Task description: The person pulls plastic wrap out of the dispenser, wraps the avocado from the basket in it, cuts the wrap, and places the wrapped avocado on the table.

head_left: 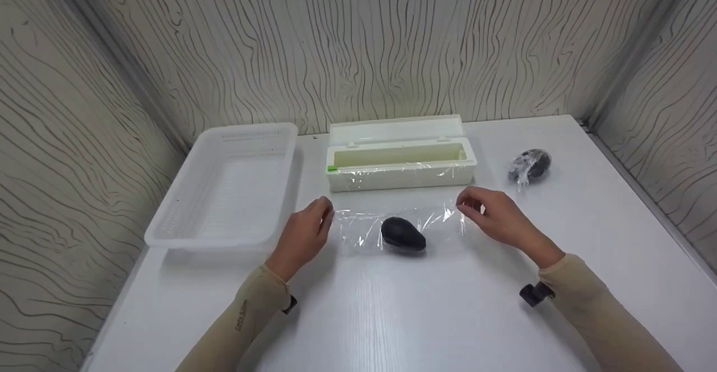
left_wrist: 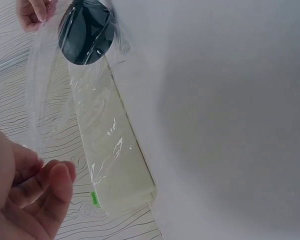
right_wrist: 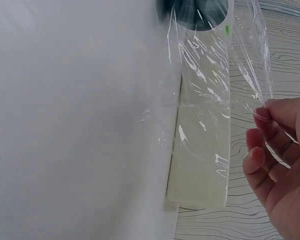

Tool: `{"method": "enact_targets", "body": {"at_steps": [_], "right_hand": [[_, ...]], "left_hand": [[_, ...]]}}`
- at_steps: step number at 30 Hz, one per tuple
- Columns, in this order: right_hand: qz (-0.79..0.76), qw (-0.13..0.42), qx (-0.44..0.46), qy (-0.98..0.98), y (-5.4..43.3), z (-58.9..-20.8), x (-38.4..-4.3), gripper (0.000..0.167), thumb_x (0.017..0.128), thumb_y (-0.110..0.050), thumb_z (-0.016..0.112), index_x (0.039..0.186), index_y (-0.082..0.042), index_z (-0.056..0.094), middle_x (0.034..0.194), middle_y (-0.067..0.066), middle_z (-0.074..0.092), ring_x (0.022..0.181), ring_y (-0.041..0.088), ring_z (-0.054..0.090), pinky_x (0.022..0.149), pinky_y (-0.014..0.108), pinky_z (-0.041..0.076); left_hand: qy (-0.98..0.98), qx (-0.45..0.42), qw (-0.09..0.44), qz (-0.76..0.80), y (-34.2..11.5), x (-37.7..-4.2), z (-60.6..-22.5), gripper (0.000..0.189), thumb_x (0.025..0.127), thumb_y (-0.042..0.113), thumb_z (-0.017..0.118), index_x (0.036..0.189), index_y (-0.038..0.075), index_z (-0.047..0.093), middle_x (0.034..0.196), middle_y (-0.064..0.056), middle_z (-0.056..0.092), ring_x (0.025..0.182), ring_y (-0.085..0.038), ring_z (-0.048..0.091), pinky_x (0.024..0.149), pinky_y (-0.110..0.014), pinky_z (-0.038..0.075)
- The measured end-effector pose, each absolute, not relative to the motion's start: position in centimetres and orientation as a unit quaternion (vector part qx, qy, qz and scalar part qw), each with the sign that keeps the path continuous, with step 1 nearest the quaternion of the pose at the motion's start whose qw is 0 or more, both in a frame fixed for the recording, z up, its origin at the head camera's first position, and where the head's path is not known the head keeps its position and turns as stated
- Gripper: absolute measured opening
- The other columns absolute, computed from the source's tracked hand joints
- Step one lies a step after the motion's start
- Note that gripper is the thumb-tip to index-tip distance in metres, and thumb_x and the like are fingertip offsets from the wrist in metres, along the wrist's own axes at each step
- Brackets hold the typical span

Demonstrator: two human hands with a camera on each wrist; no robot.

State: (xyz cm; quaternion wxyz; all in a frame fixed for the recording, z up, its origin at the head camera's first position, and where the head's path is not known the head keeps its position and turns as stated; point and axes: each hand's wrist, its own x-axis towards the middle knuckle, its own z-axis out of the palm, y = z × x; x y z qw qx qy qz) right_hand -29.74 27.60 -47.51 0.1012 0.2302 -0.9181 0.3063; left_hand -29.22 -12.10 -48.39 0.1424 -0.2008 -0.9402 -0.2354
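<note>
A dark avocado lies on the table with a sheet of clear plastic wrap about it, its narrow end pointing toward the front right. My left hand pinches the far left corner of the wrap between thumb and fingertips. At the opposite corner my right hand pinches the film between thumb and index finger, the other fingers loosely bent. In the right wrist view the raised film edge runs from those fingertips past the avocado, with shiny creases.
Behind the wrap stands a white cling film dispenser box, lid up, with a green slider at its left end. A white plastic basket is on the left. Back right lies a dark fruit bundled in wrap. Patterned walls border the table.
</note>
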Motion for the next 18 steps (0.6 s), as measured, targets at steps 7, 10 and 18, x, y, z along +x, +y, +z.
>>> {"method": "enact_targets", "body": {"at_steps": [7,10,18], "right_hand": [[0.29,0.1,0.225,-0.925,27.5,-48.3,-30.6,0.006,0.091,-0.014,0.068,0.091,-0.02,0.066,0.076,-0.01,0.063,0.068,0.004,0.052,0.061,0.022,0.043],[0.284,0.1,0.221,-0.928,27.4,-48.6,-30.9,0.005,0.091,-0.015,0.068,0.09,-0.019,0.067,0.076,-0.01,0.063,0.068,0.004,0.052,0.061,0.022,0.043],[0.271,0.083,0.219,-0.934,27.3,-49.3,-31.5,0.004,0.091,-0.019,0.068,0.089,-0.016,0.067,0.075,-0.009,0.063,0.067,0.003,0.052,0.061,0.022,0.043]], "left_hand": [[-0.946,-0.182,0.15,-0.224,-11.7,-29.7,-49.0,0.005,0.099,0.014,0.052,0.097,0.012,0.056,0.074,0.003,0.055,0.062,-0.009,0.047,0.056,-0.022,0.042],[-0.948,-0.181,0.152,-0.214,-11.6,-29.8,-49.3,0.005,0.099,0.013,0.052,0.097,0.011,0.056,0.075,0.001,0.058,0.062,-0.01,0.047,0.056,-0.024,0.044],[-0.956,-0.164,0.161,-0.183,-11.3,-30.0,-50.3,0.005,0.099,0.013,0.053,0.097,0.01,0.056,0.078,-0.003,0.064,0.06,-0.011,0.051,0.056,-0.027,0.047]]}}
